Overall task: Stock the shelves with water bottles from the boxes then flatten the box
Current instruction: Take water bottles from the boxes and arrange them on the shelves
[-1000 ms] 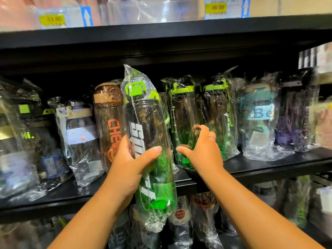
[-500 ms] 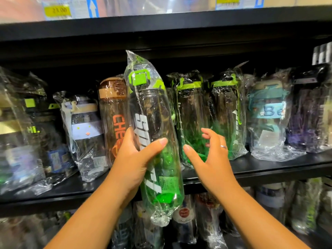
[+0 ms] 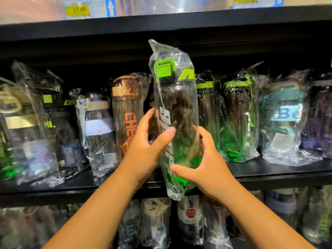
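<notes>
While your left hand (image 3: 145, 151) and right hand (image 3: 210, 164) both curl round the wrapped green-capped bottle (image 3: 177, 105), held near upright before the shelf (image 3: 278, 177) edge, stocking is in hand; next, likely lift its base over that edge and seat it beside the orange-lettered bottle (image 3: 125, 112).

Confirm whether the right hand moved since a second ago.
Yes: right hand shifted leftward off the shelved green-rimmed bottles onto the held plastic-wrapped green-capped bottle.

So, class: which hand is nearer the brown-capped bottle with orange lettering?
Left. The left hand sits in front of the brown-capped bottle; the right hand holds the green-capped bottle on its far side.
</notes>
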A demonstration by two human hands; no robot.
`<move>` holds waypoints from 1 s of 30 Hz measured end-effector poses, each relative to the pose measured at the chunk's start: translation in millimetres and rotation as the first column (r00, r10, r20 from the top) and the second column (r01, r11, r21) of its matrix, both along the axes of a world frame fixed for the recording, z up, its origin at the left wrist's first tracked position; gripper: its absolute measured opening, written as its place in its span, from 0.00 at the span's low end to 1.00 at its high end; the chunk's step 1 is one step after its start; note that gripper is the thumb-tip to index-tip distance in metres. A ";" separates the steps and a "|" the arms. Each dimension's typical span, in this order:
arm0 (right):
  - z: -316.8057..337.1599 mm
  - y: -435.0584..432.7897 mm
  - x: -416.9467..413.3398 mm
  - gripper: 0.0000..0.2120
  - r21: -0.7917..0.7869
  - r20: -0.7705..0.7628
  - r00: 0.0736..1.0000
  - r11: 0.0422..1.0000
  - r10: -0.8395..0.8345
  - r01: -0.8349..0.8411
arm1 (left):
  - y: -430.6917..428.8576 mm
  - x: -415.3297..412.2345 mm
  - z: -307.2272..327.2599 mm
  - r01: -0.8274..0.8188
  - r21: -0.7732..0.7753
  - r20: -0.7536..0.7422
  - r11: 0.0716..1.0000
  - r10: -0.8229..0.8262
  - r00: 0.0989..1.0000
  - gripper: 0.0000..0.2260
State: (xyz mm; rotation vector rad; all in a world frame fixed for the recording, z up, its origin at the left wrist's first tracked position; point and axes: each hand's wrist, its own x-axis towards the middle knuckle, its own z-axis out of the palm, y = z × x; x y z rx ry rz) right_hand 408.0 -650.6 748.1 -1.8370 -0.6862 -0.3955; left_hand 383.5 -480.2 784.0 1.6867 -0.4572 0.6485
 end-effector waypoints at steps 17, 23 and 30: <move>-17.5 27.6 15.9 0.55 -0.079 0.053 0.972 0.969 -0.230 0.233 | 63.6 9.9 -72.3 -0.545 0.583 0.358 0.603 0.412 0.838 0.13; -15.2 39.6 22.4 0.55 -0.109 0.049 0.962 0.956 -0.267 0.271 | 63.9 14.5 -73.5 -0.538 0.599 0.296 0.593 0.460 0.837 0.11; -11.9 51.2 30.9 0.54 -0.154 0.038 0.949 0.936 -0.314 0.316 | 63.1 14.8 -71.8 -0.527 0.592 0.259 0.610 0.475 0.841 0.12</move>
